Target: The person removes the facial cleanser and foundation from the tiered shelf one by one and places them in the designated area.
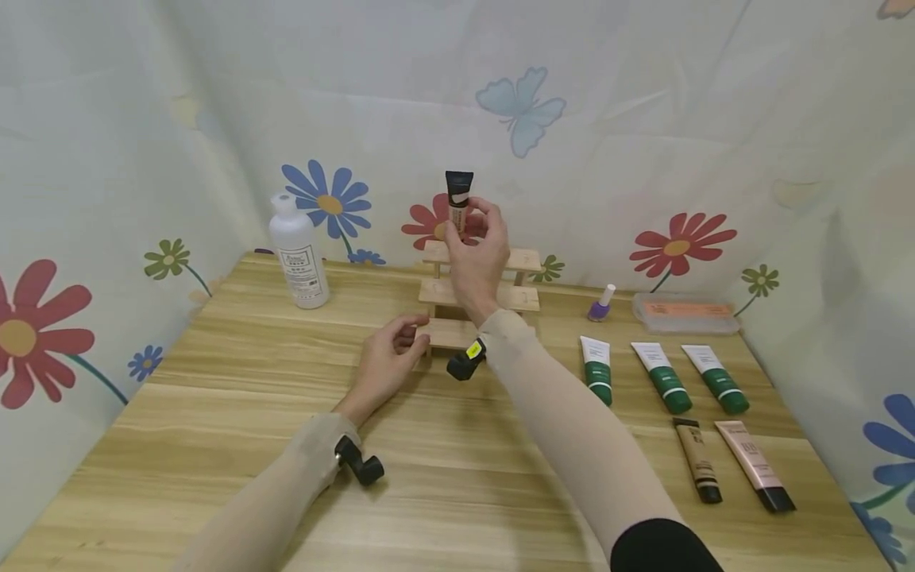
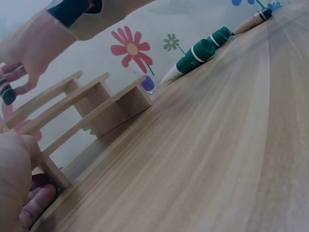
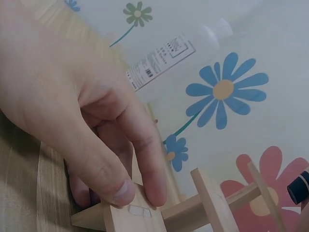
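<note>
In the head view my right hand (image 1: 480,258) pinches a small beige cosmetic tube (image 1: 458,208) with a black end up, above the top step of a three-step wooden display stand (image 1: 446,295). The tube's dark banded lower end (image 2: 7,93) shows in the left wrist view, clear of the stand. My left hand (image 1: 386,355) grips the left end of the stand's lowest step. Its thumb and forefinger press on that step (image 3: 135,215) in the right wrist view, where the other fingers are partly hidden.
A white bottle (image 1: 300,262) stands at the back left. To the right are a purple nail polish bottle (image 1: 600,306), a clear plastic case (image 1: 686,313), three green-and-white tubes (image 1: 665,380), a tan tube (image 1: 696,461) and a pink tube (image 1: 754,465).
</note>
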Motion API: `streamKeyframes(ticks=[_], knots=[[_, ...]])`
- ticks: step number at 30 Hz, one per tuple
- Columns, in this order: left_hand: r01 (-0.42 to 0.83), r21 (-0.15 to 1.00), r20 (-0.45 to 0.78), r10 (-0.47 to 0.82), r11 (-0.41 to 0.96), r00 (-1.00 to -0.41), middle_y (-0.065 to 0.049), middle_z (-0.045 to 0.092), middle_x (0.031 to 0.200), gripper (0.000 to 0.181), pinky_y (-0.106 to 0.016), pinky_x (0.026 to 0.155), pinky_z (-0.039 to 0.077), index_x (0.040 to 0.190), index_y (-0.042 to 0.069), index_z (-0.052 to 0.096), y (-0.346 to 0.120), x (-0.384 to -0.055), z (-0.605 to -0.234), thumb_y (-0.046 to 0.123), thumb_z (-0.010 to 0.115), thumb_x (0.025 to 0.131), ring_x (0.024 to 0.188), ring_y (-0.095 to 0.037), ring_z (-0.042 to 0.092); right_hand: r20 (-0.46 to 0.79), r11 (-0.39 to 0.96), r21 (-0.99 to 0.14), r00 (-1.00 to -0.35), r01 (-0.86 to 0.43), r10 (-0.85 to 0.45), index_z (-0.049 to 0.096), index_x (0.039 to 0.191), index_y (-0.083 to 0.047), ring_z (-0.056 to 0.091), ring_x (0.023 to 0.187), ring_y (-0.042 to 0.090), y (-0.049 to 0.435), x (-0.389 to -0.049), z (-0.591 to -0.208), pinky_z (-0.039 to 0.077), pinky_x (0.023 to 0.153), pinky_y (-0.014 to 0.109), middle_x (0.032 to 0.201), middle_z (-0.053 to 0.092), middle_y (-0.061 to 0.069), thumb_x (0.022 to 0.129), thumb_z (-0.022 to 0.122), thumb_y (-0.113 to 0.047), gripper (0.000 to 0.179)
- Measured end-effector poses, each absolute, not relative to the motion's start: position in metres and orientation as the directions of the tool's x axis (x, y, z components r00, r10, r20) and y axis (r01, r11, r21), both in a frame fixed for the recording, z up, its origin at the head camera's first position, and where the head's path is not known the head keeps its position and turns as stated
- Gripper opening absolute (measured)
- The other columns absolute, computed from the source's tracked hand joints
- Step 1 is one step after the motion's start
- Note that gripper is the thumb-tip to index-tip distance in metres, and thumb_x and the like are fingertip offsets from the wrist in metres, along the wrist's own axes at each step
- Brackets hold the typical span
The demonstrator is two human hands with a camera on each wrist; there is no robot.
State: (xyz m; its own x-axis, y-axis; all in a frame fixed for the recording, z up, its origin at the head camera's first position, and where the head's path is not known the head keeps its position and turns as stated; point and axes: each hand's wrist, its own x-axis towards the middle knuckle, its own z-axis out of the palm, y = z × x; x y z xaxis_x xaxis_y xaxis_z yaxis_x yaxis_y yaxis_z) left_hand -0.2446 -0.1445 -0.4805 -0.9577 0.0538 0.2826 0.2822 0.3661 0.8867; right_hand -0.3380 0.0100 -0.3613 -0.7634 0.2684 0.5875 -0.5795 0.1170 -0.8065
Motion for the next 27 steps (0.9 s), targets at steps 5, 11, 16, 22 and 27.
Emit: streamKeyframes(ticks=[5,11,16,22,27], knots=[[0.273,0.892,0.276,0.047,0.361,-0.96,-0.01,0.077,0.117,0.032,-0.032,0.092,0.064,0.14,0.012,0.074,-0.146,-0.245,-0.481,0.021,0.075,0.109,0.108,-0.023,0.076,0.578,0.092,-0.811,-0.766,-0.578,0.28,0.073,0.139,-0.013,0.07,0.104,0.022,0.021,-0.327,-0.357,0.064,0.089,0.042,0.112,0.071,0.012,0.102,0.082,-0.01,0.037],[0.261,0.891,0.264,0.044,0.372,-0.964,-0.009,0.077,0.116,0.031,-0.034,0.093,0.064,0.14,0.014,0.075,-0.146,-0.244,-0.481,0.021,0.076,0.109,0.107,-0.022,0.075,0.581,0.068,-0.803,-0.751,-0.592,0.315,0.075,0.136,-0.012,0.07,0.106,0.022,0.039,-0.313,-0.356,0.062,0.086,0.036,0.112,0.073,0.011,0.1,0.084,-0.009,0.037],[0.266,0.888,0.27,0.045,0.375,-0.962,-0.01,0.076,0.117,0.032,-0.035,0.094,0.064,0.141,0.014,0.074,-0.145,-0.244,-0.48,0.021,0.075,0.109,0.108,-0.023,0.075,0.59,0.072,-0.79,-0.723,-0.608,0.359,0.076,0.136,-0.01,0.069,0.102,0.016,0.062,-0.3,-0.353,0.059,0.081,0.031,0.111,0.073,0.008,0.098,0.086,-0.008,0.04],[0.271,0.885,0.277,0.041,0.378,-0.96,-0.009,0.076,0.117,0.032,-0.033,0.092,0.064,0.14,0.015,0.075,-0.144,-0.245,-0.481,0.021,0.076,0.109,0.108,-0.022,0.074,0.594,0.087,-0.782,-0.697,-0.617,0.403,0.077,0.136,-0.013,0.065,0.101,0.018,0.095,-0.285,-0.352,0.053,0.079,0.031,0.11,0.071,0.007,0.098,0.086,-0.008,0.039],[0.269,0.886,0.273,0.044,0.377,-0.961,-0.009,0.076,0.118,0.031,-0.034,0.094,0.064,0.14,0.015,0.075,-0.145,-0.246,-0.482,0.021,0.075,0.109,0.108,-0.022,0.074,0.58,0.115,-0.792,-0.682,-0.599,0.446,0.075,0.138,-0.008,0.062,0.1,0.016,0.123,-0.273,-0.355,0.05,0.081,0.03,0.11,0.068,0.004,0.099,0.085,-0.004,0.041]])
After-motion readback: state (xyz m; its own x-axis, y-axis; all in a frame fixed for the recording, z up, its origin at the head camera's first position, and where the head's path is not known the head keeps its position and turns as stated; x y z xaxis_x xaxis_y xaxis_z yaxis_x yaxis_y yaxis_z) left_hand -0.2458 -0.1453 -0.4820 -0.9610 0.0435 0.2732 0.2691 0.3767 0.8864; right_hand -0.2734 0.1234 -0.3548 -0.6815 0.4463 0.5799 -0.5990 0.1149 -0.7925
